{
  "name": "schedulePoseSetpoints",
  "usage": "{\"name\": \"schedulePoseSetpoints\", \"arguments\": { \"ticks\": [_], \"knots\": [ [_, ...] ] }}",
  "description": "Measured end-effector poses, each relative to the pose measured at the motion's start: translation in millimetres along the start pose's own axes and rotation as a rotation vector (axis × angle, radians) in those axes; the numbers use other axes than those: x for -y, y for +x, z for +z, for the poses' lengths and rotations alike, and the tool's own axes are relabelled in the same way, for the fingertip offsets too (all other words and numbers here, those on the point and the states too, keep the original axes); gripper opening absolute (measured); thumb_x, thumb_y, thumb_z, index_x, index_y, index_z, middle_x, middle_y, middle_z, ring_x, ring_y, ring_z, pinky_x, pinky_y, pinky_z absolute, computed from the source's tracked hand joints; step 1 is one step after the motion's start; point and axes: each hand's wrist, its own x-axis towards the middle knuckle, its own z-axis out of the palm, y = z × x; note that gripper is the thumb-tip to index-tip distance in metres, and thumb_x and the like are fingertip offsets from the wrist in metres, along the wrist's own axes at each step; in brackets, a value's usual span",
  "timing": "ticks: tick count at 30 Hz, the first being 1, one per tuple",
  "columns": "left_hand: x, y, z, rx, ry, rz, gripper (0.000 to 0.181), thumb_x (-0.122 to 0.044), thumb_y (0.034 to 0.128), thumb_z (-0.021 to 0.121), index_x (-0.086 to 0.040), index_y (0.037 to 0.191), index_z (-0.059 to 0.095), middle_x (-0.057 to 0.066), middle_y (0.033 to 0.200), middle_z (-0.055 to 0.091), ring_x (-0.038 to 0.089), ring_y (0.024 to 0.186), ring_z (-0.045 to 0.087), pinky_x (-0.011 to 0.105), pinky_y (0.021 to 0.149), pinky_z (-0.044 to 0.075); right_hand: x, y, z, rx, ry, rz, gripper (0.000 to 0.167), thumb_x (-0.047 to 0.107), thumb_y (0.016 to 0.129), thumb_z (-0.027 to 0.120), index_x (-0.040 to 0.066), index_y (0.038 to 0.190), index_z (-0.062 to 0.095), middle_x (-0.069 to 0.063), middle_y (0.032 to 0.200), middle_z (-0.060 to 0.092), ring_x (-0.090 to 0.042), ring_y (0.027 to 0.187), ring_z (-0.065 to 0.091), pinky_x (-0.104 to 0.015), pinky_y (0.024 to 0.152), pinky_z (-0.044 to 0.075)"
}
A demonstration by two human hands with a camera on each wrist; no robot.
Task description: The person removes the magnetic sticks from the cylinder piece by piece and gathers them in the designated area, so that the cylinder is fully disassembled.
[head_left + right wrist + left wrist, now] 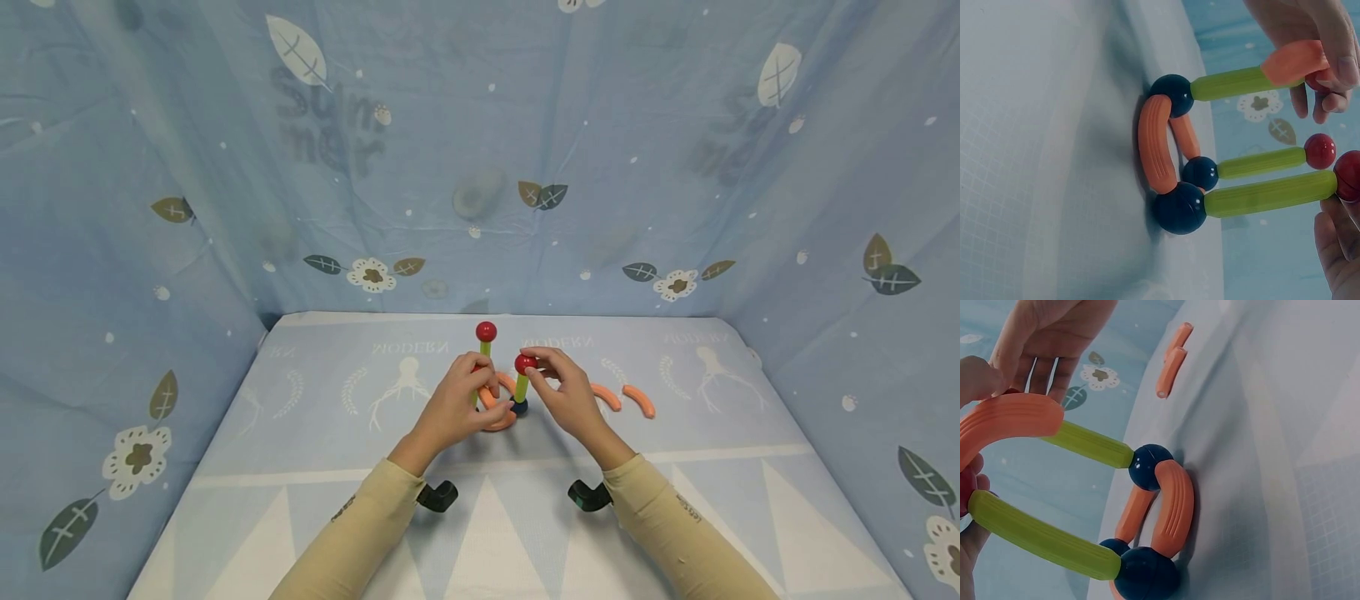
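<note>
A toy frame of balls and sticks stands on the table. Its base joins navy balls (1180, 207) with orange curved sticks (1157, 144), and green sticks (1270, 193) rise from it to red balls. My left hand (459, 398) grips another orange curved stick (1013, 419) at the top of the frame, against a red ball (966, 490) partly hidden by its fingers. Between thumb and fingers, my right hand (567, 395) pinches the red ball (525, 364) on the near right green stick. The far red ball (486, 332) is untouched.
Two loose orange curved sticks (639, 401) lie on the table to the right of the frame. Patterned blue cloth (480, 167) encloses the back and sides. Black wrist devices (438, 497) sit below both wrists.
</note>
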Motion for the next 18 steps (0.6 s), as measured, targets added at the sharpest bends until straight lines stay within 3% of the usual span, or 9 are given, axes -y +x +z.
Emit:
{"name": "schedulePoseSetpoints", "arguments": {
  "ticks": [7,14,18],
  "knots": [
    [-0.1,-0.9,0.0,-0.009,-0.012,-0.008,0.007,-0.021,0.0875,0.074,-0.019,0.092,0.068,0.003,0.118,0.056,0.02,0.11,0.049,0.042,0.092,0.049,-0.2,-0.1,-0.3,0.001,-0.004,0.007,0.032,0.02,0.103,0.063,0.015,0.135,0.064,-0.005,0.127,0.065,-0.021,0.112,0.065,-0.043,0.093,0.056],
    [-1.2,-2.9,-1.9,0.0,-0.009,-0.029,0.022,-0.014,0.0871,0.067,-0.02,0.108,0.071,0.005,0.129,0.054,0.023,0.119,0.05,0.046,0.101,0.048,-0.8,0.0,-0.6,0.006,-0.005,0.016,0.033,0.02,0.103,0.064,0.015,0.135,0.064,-0.004,0.129,0.064,-0.02,0.113,0.065,-0.042,0.094,0.055],
    [-0.8,-3.5,-2.9,-0.004,-0.01,-0.024,0.034,-0.01,0.0864,0.066,-0.015,0.119,0.069,0.005,0.131,0.053,0.023,0.117,0.051,0.044,0.099,0.05,-0.1,-0.3,-0.9,0.005,-0.002,0.015,0.032,0.02,0.102,0.064,0.015,0.134,0.064,-0.004,0.128,0.065,-0.02,0.113,0.065,-0.042,0.093,0.056]
  ]
}}
